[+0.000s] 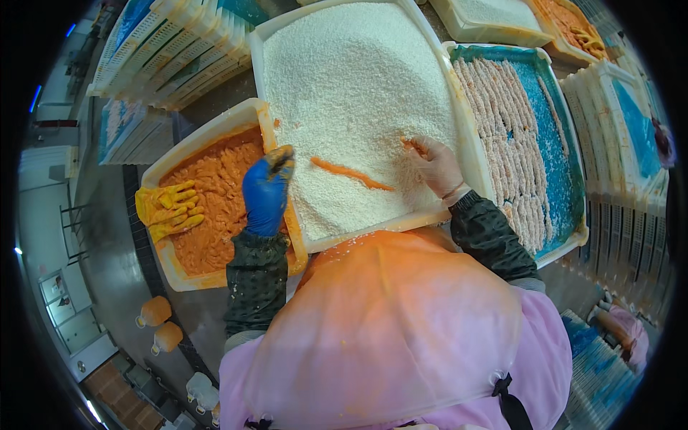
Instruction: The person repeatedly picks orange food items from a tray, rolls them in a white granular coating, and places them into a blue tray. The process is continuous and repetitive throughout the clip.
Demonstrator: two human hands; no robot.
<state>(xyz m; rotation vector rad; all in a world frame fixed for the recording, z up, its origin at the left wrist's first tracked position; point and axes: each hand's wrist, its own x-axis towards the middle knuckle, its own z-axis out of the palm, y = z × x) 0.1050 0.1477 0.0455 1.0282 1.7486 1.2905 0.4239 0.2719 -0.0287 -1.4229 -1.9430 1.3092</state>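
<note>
My left hand (pixel 264 191), in a blue glove with orange-smeared fingertips, is above the right wall of a tub (pixel 193 128) of wet orange meat strips (pixel 207 199). Its fingers are drawn together and nothing shows in them. One coated orange strip (pixel 352 173) lies slantwise on white crumbs (pixel 355 70) in a large white tub (pixel 376 223), between my hands. My right hand (pixel 438 167), in a thin clear glove, is low over the crumbs near the tub's right wall, fingers curled. Orange shows at its fingertips; whether that is a piece or residue is unclear.
Yellow rubber gloves (pixel 169 209) rest over the orange tub's left wall. On the right, a blue-lined tray (pixel 563 215) holds rows of crumbed strips (pixel 508 145). Stacked crates (pixel 177 54) stand left and right. A person (pixel 626 333) is at lower right.
</note>
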